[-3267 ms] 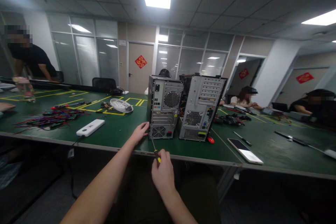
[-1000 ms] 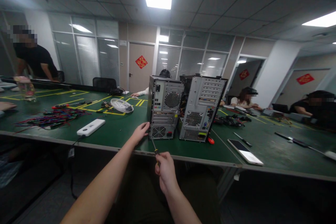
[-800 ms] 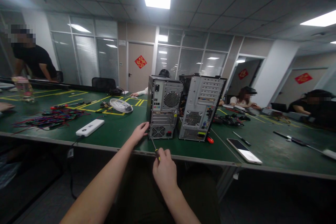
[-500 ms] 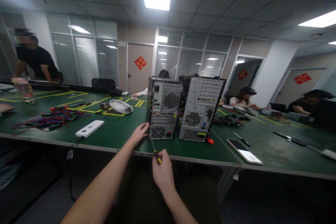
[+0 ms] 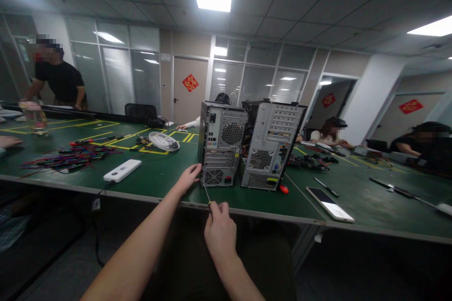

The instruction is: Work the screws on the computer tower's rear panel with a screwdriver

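My right hand point(image 5: 221, 228) is closed round the handle of a screwdriver point(image 5: 207, 194). Its thin shaft slants up to the lower left corner of a computer case point(image 5: 223, 148), which stands upright with its back panel facing me. Against the lower left side of this case rests my left hand point(image 5: 189, 178), fingers stretched out, fingertips partly hidden at the edge. Just to the right stands a second computer case point(image 5: 264, 150), also showing its back, with ports, slots and a power supply. The exact spot the screwdriver tip meets is too small to make out.
On the green table point(image 5: 183, 160) to the left lie a white power bank point(image 5: 123, 170), a heap of thin cables point(image 5: 70, 156) and a round white fan-like part point(image 5: 164, 141). A phone point(image 5: 330, 203) and black cables point(image 5: 310, 162) lie right. Several people are around the table.
My right hand has moved up along the screwdriver and turned, so its handle is now mostly covered. My left hand stays against the case. The view has shifted slightly.
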Demonstrator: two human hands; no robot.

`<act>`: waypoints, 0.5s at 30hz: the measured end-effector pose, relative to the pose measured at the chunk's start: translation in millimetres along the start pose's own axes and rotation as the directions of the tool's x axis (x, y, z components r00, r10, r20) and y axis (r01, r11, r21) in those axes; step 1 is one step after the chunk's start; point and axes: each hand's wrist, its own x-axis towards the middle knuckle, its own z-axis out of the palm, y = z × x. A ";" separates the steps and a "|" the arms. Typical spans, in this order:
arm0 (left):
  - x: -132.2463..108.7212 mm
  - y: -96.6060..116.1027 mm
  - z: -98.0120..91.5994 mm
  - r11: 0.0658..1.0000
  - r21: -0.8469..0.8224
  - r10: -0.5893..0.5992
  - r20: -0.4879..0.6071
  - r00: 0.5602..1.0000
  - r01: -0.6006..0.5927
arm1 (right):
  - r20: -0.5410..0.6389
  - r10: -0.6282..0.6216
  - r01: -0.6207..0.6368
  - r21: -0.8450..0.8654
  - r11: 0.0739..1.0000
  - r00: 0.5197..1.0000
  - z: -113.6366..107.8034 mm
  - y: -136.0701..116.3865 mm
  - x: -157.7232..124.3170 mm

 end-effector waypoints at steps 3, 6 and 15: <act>0.5 -0.3 -0.1 1.000 0.003 -0.001 0.010 1.000 0.001 | -0.003 0.001 -0.001 -0.017 1.000 1.000 0.7 -1.9 0.2; 1.0 -1.0 -0.3 1.000 0.009 -0.003 0.011 1.000 0.003 | -0.037 0.147 -0.124 0.364 0.923 0.988 8.3 0.8 5.7; 2.3 -2.1 -1.0 1.000 0.001 0.007 0.022 1.000 -0.007 | 0.242 0.399 -0.386 0.861 0.332 0.884 25.9 7.6 15.0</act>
